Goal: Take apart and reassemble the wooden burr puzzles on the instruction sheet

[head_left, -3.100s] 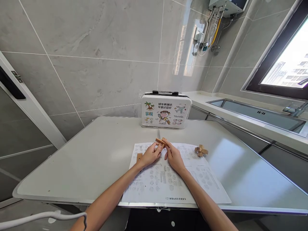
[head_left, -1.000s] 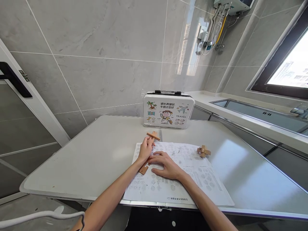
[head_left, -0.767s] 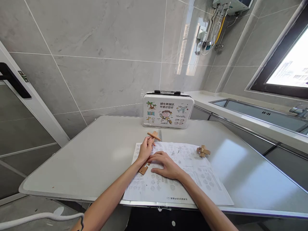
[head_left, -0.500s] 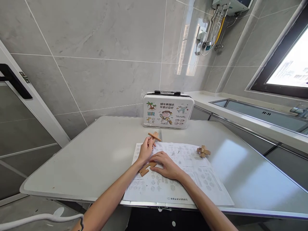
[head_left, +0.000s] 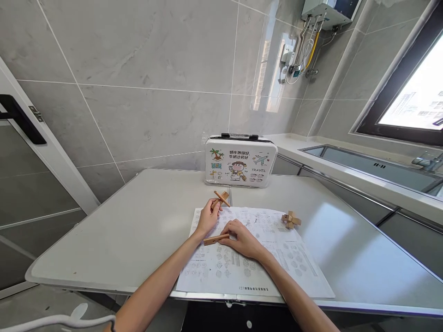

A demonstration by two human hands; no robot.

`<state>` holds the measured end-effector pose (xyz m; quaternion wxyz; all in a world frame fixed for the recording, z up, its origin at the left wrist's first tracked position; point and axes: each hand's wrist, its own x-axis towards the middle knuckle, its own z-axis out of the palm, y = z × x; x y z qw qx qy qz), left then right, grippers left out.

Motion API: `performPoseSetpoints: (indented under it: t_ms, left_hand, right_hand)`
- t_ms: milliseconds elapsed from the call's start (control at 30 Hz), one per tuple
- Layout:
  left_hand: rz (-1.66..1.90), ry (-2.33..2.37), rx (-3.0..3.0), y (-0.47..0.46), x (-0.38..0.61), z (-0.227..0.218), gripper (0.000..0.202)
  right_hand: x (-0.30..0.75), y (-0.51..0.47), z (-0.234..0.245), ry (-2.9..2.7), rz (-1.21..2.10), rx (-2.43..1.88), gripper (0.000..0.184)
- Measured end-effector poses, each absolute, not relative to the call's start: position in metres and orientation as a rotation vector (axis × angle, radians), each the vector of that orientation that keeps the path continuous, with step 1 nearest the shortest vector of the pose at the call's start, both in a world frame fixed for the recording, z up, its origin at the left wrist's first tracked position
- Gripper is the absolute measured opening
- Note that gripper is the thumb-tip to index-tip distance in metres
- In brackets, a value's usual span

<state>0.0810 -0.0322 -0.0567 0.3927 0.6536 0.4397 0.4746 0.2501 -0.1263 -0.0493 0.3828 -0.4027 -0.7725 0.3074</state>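
**Two hands, two wooden pieces over a printed sheet**

Head view: the left hand [head_left: 207,217] is reaching toward the middle of the frame, its grip pinched shut on a small wooden cross [head_left: 221,198], two short sticks set across each other. The cross is sticking up past the fingertips, just above the top edge of a sheet of paper [head_left: 277,269]. The right hand [head_left: 242,238] is lying knuckles-up on the sheet, just below and right of the left hand. Its grip is closed on the right end of a wooden bar [head_left: 215,239]. The bar is pointing left, almost level, and passing just beneath the left wrist. Whether it is resting on the paper or is lifted clear, I cannot tell.

The sheet, printed with rows of small drawings, is lying on a pale desk [head_left: 121,230] in the lower centre. A wooden knot [head_left: 290,220] of crossed sticks is sitting on the sheet's upper right part, well apart from both hands. A white case [head_left: 240,161] with cartoon pictures is standing upright at the desk's far edge, against the tiled wall. A sink [head_left: 374,165] is showing at the right, under a window [head_left: 411,101].
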Motion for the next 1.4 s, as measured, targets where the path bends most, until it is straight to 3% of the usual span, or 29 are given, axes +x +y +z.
performPoseSetpoints:
  t_ms: [267, 600, 1400]
  left_hand:
    - [1.157, 1.075, 1.693, -0.039, 0.080, -0.048, 0.037]
    - [0.929, 0.783, 1.673, -0.046, 0.083, -0.043, 0.045]
    - [0.678, 0.679, 1.766, -0.060, 0.080, -0.024, 0.039]
  right_hand:
    - [0.256, -0.120, -0.037, -1.408, 1.181, -0.922, 0.033]
    - [0.279, -0.107, -0.037, -0.737, 1.281, -0.769, 0.048]
    - [0.281, -0.104, -0.044, -0.817, 1.315, -0.866, 0.046]
